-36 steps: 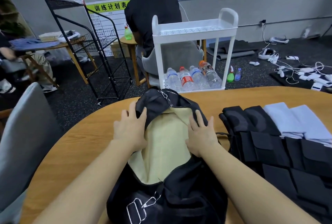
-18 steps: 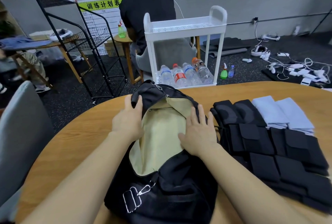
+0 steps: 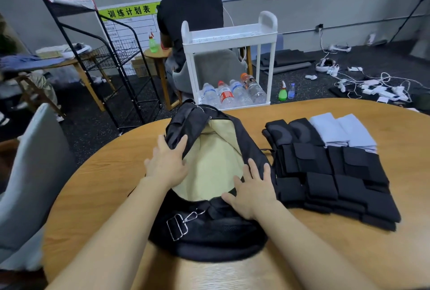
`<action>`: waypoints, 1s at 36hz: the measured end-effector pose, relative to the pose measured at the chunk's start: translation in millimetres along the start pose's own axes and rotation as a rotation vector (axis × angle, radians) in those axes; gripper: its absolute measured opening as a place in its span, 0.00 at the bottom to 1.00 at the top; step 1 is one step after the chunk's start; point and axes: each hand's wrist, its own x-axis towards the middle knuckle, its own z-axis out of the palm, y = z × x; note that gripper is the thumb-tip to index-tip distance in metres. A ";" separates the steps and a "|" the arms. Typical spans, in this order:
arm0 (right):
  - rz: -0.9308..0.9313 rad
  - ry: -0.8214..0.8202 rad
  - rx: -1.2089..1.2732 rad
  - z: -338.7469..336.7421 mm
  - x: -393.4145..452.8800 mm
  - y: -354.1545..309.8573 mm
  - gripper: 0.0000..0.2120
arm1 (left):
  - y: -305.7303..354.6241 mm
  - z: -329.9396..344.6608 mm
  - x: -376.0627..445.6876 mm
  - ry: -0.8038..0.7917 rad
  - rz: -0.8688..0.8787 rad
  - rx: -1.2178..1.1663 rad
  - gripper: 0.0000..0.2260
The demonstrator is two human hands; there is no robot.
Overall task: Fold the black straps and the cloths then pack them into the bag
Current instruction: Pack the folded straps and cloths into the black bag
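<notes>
A black bag (image 3: 209, 234) with a cream lining (image 3: 209, 161) lies open in the middle of the round wooden table (image 3: 97, 187). My left hand (image 3: 166, 161) rests on the left rim of the opening, fingers straight against the black flap. My right hand (image 3: 252, 188) lies flat with spread fingers on the right rim, near the end of the opening closest to me. To the right of the bag, several folded black straps (image 3: 325, 173) sit in overlapping rows. Two folded pale cloths (image 3: 342, 131) lie behind them. Nothing shows inside the bag.
A grey chair (image 3: 30, 173) stands at the table's left. Beyond the table are a white cart (image 3: 230, 33) with water bottles, a black wire rack (image 3: 111, 57), a seated person in black (image 3: 190, 15), and cables and devices (image 3: 372, 87) on the floor.
Both hands have slid a little toward me along the bag's rims, the right one more. The cream opening is spread wider. The straps and cloths lie as before.
</notes>
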 end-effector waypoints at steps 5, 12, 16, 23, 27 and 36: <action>-0.015 0.021 0.048 -0.8 -8.6 -2.1 0.35 | -10.3 5.3 -7.0 0.038 -0.106 -0.102 0.26; -0.092 0.317 0.253 2.7 -50.3 -1.6 0.40 | -12.4 9.6 -8.1 0.053 -0.134 -0.172 0.26; 0.106 0.714 0.185 15.1 -65.6 26.1 0.22 | -10.5 11.5 -6.3 0.061 -0.126 -0.164 0.26; 0.219 0.402 0.005 37.3 -70.4 60.5 0.25 | -5.9 12.3 -7.2 0.073 -0.147 -0.154 0.27; 0.186 0.335 -0.097 38.2 -71.7 61.0 0.22 | -8.6 11.2 -7.4 0.075 -0.157 -0.167 0.29; 0.183 0.540 -0.078 40.2 -58.4 67.9 0.12 | -14.2 0.9 -9.1 0.066 -0.117 -0.249 0.29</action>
